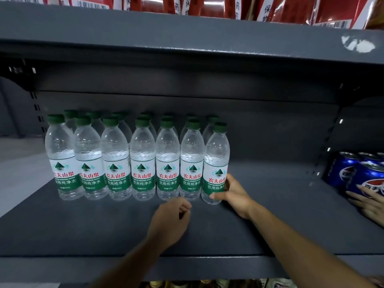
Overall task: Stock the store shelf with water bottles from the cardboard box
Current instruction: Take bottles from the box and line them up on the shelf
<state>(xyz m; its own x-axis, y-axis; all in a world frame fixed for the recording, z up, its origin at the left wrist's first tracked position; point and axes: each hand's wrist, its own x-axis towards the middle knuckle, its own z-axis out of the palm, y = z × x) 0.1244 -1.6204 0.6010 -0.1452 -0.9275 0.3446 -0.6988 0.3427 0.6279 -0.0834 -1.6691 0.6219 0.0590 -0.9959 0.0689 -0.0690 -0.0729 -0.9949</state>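
Note:
Several clear water bottles (116, 159) with green caps and green labels stand upright in two rows on the dark grey shelf (270, 215), filling its left half. My right hand (234, 194) grips the base of the rightmost front bottle (216, 163), thumb in front and fingers behind. My left hand (172, 219) hovers over the shelf just in front of the row, fingers curled shut with nothing in them. The cardboard box is out of view.
Blue Pepsi cans (357, 173) stand on the neighbouring shelf section at right, where another person's hand (367, 202) rests against them. Red packaged goods (207, 5) line the shelf above. A shelf bracket (324, 154) divides the sections. Bare shelf lies right of the bottles.

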